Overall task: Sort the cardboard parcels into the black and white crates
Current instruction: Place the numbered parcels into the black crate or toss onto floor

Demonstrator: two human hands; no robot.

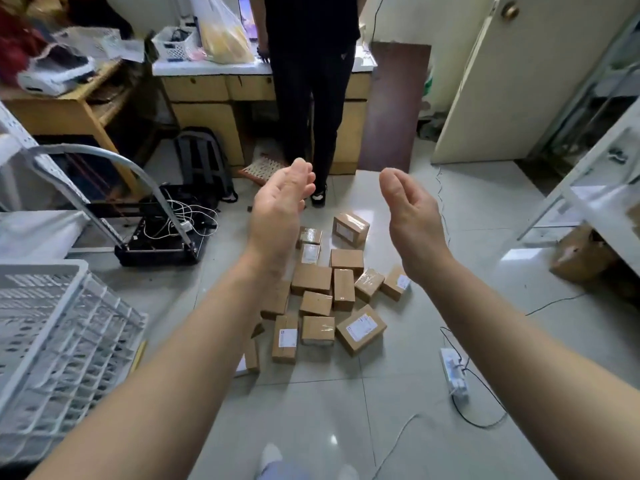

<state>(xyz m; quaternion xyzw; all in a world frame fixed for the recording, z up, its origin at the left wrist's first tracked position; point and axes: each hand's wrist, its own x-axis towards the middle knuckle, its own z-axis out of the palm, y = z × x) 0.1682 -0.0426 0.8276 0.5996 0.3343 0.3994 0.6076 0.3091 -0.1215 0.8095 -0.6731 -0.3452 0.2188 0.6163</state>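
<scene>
In the head view, the left hand (pixel 280 206) and right hand (pixel 410 216) are held up at centre, palms facing, fingers relaxed and holding nothing, above parcels (pixel 311 278) scattered on the floor (pixel 346 410), with a white crate (pixel 41 268) at 8 o'clock and a black crate (pixel 156 259) at 10 o'clock.

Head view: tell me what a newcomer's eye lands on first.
The left hand and right hand reach forward mid-frame, open, palms facing each other, holding nothing. Below them a heap of cardboard parcels lies on the pale tiled floor. A white crate sits at lower left, and a person in black stands at the desk beyond.
</scene>
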